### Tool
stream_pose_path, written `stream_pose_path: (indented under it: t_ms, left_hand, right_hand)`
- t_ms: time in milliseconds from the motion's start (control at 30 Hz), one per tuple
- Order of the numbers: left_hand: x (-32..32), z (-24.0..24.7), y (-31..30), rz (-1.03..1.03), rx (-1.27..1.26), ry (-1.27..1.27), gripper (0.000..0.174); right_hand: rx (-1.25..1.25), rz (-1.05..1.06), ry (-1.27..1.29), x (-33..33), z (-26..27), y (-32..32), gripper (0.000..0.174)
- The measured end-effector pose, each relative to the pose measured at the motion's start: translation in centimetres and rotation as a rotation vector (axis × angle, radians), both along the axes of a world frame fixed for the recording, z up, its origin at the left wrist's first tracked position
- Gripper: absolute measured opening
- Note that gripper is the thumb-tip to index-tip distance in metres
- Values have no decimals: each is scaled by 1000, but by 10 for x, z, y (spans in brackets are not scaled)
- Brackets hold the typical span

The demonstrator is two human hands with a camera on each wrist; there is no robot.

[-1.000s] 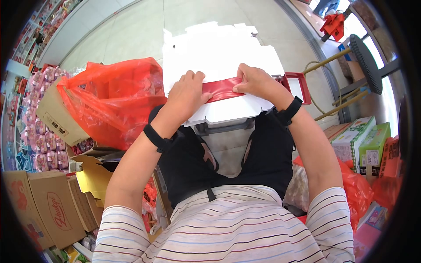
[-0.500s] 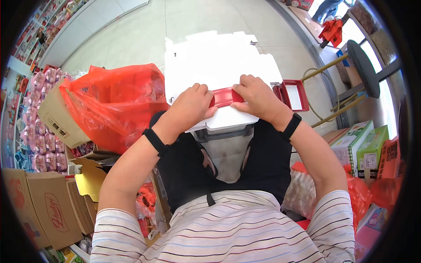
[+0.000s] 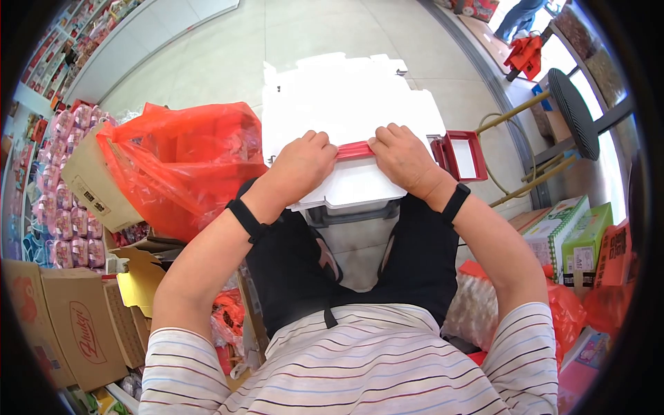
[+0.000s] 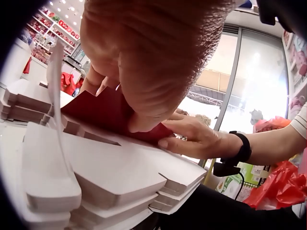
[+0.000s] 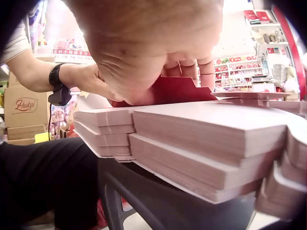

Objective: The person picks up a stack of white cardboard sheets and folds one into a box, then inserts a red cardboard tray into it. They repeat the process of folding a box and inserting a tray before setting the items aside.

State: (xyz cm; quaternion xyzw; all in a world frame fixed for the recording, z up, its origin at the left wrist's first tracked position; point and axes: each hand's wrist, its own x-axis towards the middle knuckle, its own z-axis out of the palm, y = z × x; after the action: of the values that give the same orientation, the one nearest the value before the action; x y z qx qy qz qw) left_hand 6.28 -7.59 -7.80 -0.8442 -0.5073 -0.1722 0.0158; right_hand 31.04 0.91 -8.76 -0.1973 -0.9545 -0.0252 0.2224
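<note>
A red card piece (image 3: 354, 150) stands partly folded up on a thick stack of white die-cut card sheets (image 3: 353, 97). My left hand (image 3: 303, 164) pinches its left end, thumb on the near side and fingers behind. At the other end my right hand (image 3: 404, 160) pinches it in the same way. Up close in the left wrist view, the red card (image 4: 96, 109) rises with a notched edge under the palm. The right wrist view shows its stepped corner (image 5: 182, 88) beside the curled fingers. The stack rests on a grey stool (image 3: 353, 214) between the knees.
Just right of the stack sit red open-framed boxes (image 3: 465, 155), with a brass-legged stool (image 3: 573, 114) beyond. A red plastic bag (image 3: 187, 162) over a carton lies to the left. Brown cartons (image 3: 90, 332) stand near the left elbow, and a green box (image 3: 588, 238) at the right.
The red card was lying wide and flat under both thumbs; it then bowed and now shows as a narrow raised strip. Both hands have drawn slightly toward the body and rolled over it.
</note>
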Motion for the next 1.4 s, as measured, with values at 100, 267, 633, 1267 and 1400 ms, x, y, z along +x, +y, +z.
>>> stream_pose_path:
  t_ms: [100, 267, 633, 1267, 1400]
  left_hand:
    - [3, 4, -12, 44, -89, -91, 11]
    - [-2, 21, -9, 89, -413, -134, 17]
    - [11, 12, -1, 353, -202, -14, 37]
    - [11, -2, -64, 153, -128, -83, 48]
    - [12, 2, -55, 165, -97, -60, 47]
  right_hand:
    - [-135, -3, 11, 4, 5, -5, 7]
    - [-481, -41, 14, 11, 20, -14, 14]
    - [-244, -310, -67, 2, 21, -8, 28]
    - [-214, -226, -16, 45, -1, -68, 47]
    - [-210, -205, 34, 48, 4, -66, 43]
